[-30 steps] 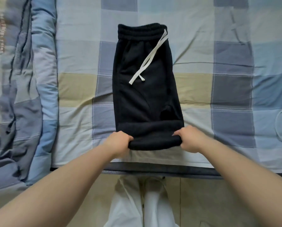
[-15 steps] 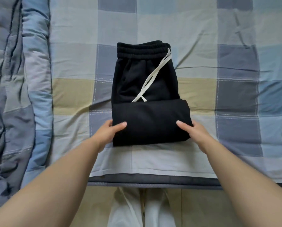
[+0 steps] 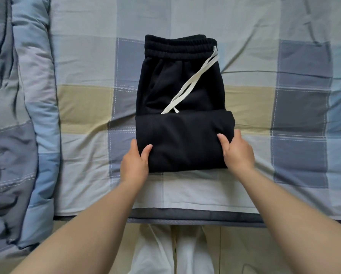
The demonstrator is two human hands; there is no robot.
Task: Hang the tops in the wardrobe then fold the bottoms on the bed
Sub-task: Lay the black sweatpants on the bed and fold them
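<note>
Checked cotton in pale blue, grey-blue and sandy yellow covers the bed (image 3: pixel 284 56), which fills most of the view; its dark grey mattress edge runs across the lower part, and beige floor tiles show below that. Along the left side lies a bunched quilt of blue and grey patches (image 3: pixel 21 115), padded and creased, well apart from the clothing.

Black fleece shorts with an elastic waistband (image 3: pixel 179 91) lie near the middle of the sheet, waistband at the far end. The near part is doubled over towards the waist, so a thick folded band sits across the lower half, its upper edge just covering the tip of the white flat drawstring (image 3: pixel 193 80) that slants down from the right end of the waistband.

Both forearms reach in bare from the bottom corners. The left hand (image 3: pixel 135 165) grips the left end of the folded band: its thumb lies on top of the cloth, while its fingers go under the edge (only one fingertip shows at the side). The right hand (image 3: pixel 238 153) holds the right end in the same way, thumb pressed on top, fingers curled around the side and partly hidden beneath the fabric. The hands are set apart by the width of the fold.

White loose trousers (image 3: pixel 171 252), worn by the person, show at the bottom centre against the floor, beside the mattress edge.
</note>
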